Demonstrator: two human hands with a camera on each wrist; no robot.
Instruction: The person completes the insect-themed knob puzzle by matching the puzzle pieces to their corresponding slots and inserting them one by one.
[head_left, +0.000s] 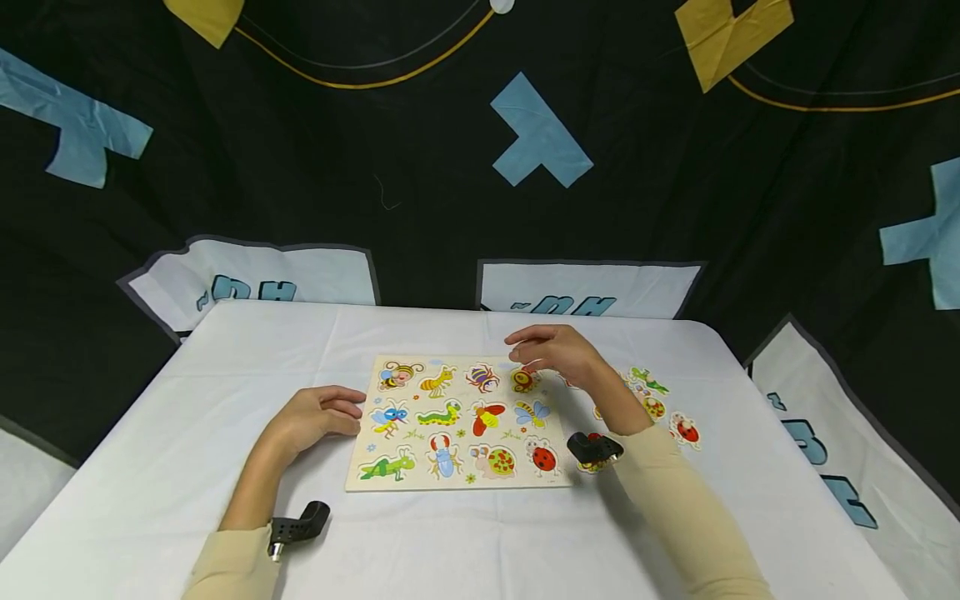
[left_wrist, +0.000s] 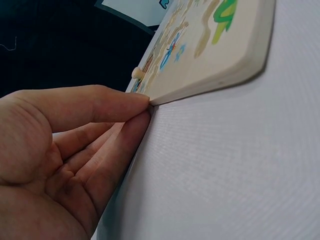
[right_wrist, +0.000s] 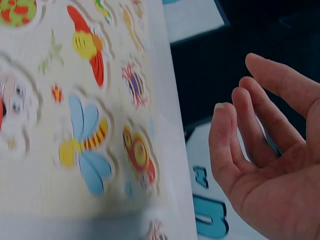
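A wooden insect puzzle board (head_left: 465, 423) lies flat, with recesses and pictures of a caterpillar, a ladybird, a beetle and other creatures. My left hand (head_left: 318, 417) is at its left edge. In the left wrist view, thumb and finger (left_wrist: 120, 102) meet on that edge and pinch it. A small wooden knob (left_wrist: 137, 73) stands up from the board just beyond them. My right hand (head_left: 558, 354) hovers by the far right corner, its fingers loosely bent and holding nothing. In the right wrist view a printed bee (right_wrist: 85, 145) shows beside the right fingers (right_wrist: 222, 135).
Loose puzzle pieces lie right of the board, among them a ladybird piece (head_left: 685, 429) and a green piece (head_left: 648, 381); my right forearm partly hides others. White cloth covers the table (head_left: 420, 542). A black curtain (head_left: 337, 167) hangs behind it.
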